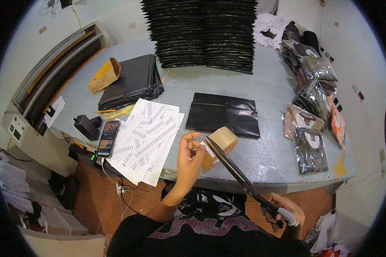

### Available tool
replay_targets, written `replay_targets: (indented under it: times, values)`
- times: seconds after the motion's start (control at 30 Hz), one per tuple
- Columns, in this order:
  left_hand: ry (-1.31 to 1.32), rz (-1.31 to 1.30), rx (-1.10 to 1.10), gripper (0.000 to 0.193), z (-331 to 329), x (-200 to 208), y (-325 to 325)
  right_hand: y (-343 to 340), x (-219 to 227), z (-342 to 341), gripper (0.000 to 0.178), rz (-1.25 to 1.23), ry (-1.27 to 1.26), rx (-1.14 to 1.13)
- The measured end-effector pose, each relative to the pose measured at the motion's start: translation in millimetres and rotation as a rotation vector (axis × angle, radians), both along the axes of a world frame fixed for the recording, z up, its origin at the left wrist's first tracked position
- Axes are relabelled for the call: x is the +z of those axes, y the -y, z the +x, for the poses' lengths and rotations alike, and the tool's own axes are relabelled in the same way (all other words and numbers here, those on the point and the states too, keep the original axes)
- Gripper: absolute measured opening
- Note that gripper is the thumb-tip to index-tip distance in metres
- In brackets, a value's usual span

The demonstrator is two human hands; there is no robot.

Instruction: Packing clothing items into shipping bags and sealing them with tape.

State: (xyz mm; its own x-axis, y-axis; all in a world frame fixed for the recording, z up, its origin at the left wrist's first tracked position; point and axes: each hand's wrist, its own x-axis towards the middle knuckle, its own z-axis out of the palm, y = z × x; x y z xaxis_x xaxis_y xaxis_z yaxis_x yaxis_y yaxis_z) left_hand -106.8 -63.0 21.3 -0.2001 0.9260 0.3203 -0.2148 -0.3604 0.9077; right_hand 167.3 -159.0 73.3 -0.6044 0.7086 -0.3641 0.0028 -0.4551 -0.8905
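Note:
My right hand (pixel 283 210), with white wrapping around one finger, grips the handles of long black scissors (pixel 240 172). Their blades look closed or nearly so and point up and left toward my left hand (pixel 189 156). Between its thumb and fingers is pinched a small white paper slip (pixel 207 150), close beside the scissors' tip. Behind the blades, at the table's near edge, rests a roll of tan packing tape (pixel 225 140), partly covered by them. Just beyond lies a flat black plastic bag (pixel 223 115).
Printed white sheets (pixel 148 137) and a phone (pixel 108 139) on a cable lie to the left. Farther back are stacked black bags (pixel 131 81), a brown paper bag (pixel 105 76) and a tall black pile (pixel 201 34). Clear-bagged garments (pixel 311 150) line the right side.

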Motion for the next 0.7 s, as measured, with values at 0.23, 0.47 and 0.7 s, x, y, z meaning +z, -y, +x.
replay_targets:
  times: [0.23, 0.47, 0.7]
  values:
    - [-0.015, -0.022, -0.008, 0.028, -0.7, 0.9, 1.6, 0.7, -9.2, 4.7, 0.05, -0.01, -0.037, 0.029]
    - [0.021, -0.012, -0.018, 0.027, -2.3, 2.7, 2.8, 1.4, -4.9, 2.4, 0.045, 0.003, -0.011, 0.002]
    - [0.009, -0.037, -0.026, 0.025, -2.5, 3.7, 3.5, 2.9, -2.8, 0.0, 0.041, -0.012, 0.06, -0.033]
